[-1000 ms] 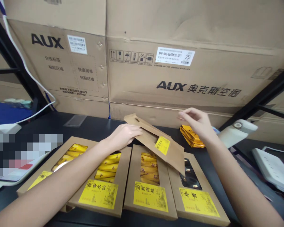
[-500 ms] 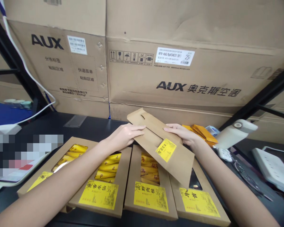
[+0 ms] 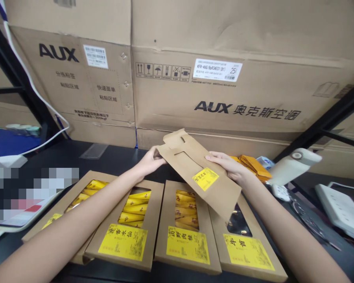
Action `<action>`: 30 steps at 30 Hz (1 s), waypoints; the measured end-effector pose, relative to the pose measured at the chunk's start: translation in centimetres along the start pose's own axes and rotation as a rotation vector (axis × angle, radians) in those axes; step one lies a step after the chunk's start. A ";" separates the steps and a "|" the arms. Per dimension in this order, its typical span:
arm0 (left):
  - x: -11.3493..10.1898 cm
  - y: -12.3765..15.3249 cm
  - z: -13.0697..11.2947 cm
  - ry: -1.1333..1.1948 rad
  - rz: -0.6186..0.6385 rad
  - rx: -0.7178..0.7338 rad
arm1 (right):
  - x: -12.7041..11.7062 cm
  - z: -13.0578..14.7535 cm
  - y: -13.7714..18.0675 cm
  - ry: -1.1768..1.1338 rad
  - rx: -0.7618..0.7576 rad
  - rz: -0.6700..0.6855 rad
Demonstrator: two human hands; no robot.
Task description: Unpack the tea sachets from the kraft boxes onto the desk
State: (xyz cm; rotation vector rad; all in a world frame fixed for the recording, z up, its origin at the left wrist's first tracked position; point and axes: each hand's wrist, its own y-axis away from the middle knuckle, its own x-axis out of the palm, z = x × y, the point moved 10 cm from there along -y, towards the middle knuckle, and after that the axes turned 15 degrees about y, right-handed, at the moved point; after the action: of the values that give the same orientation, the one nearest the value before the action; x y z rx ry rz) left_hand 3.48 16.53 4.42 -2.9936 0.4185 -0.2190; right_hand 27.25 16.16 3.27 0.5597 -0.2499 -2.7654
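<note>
Tilted above the table is a brown kraft paper box [image 3: 191, 151] with a yellow label, a cut-out window and raised end flaps. My right hand [image 3: 226, 164] grips its right edge, thumb on the front face and the other fingers behind. At its upper left end my left hand [image 3: 152, 161] pinches the edge near the flaps, fingertips partly hidden. Below lie several windowed kraft boxes: one with yellow packets [image 3: 153, 236] under my left forearm, a middle one [image 3: 162, 247], and a right one [image 3: 216, 243] showing dark contents. The leftmost box [image 3: 85, 177] is partly covered by my forearm.
Large AUX cartons [image 3: 171, 98] stand behind the black table [image 3: 129, 157]. To the right are orange packets [image 3: 255, 167], a white bottle [image 3: 295, 165] and a power strip [image 3: 340, 210]. A tablet-like device [image 3: 23, 220] with a blurred screen lies left, near a white cable [image 3: 41, 92].
My left hand has slid left from the front face of the held box to its end. The box's upper end has risen slightly and its flaps stand more apart. My right hand keeps its grip.
</note>
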 end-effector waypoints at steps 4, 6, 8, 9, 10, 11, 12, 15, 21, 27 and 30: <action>4.6 1.6 0.8 0.300 0.448 -0.194 | 0.2 0.3 -0.2 0.063 -0.043 -0.031; 4.9 2.0 0.7 0.330 0.485 -0.221 | 0.4 0.6 -0.2 0.083 -0.061 -0.032; 4.7 2.2 1.1 0.309 0.464 -0.268 | 0.9 0.8 0.0 0.109 -0.072 -0.013; 4.6 2.4 1.3 0.300 0.463 -0.289 | 1.1 1.0 0.1 0.126 -0.081 -0.002; 4.6 2.6 1.4 0.295 0.477 -0.305 | 1.3 1.2 0.2 0.144 -0.091 0.008; 4.8 2.8 1.5 0.297 0.506 -0.314 | 1.4 1.4 0.3 0.162 -0.105 0.014; 5.0 3.0 1.4 0.304 0.540 -0.319 | 1.4 1.7 0.4 0.180 -0.118 0.015; 5.2 3.2 1.6 0.323 0.556 -0.344 | 1.1 2.1 0.7 0.204 -0.130 0.006; 3.1 1.6 2.6 0.365 0.219 -0.432 | 1.1 2.6 1.6 0.255 -0.123 0.071; 3.0 1.8 1.9 0.233 0.227 -0.370 | 0.8 2.7 2.3 0.438 -0.103 0.107; 3.0 2.1 1.8 0.208 0.229 -0.368 | 0.7 2.1 2.2 0.524 -0.073 0.137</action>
State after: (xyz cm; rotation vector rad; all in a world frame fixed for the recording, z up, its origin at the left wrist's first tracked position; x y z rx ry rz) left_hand 6.02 13.88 2.74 -3.2475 0.9091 -0.4818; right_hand 26.38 14.09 5.42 1.1640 -0.0614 -2.3807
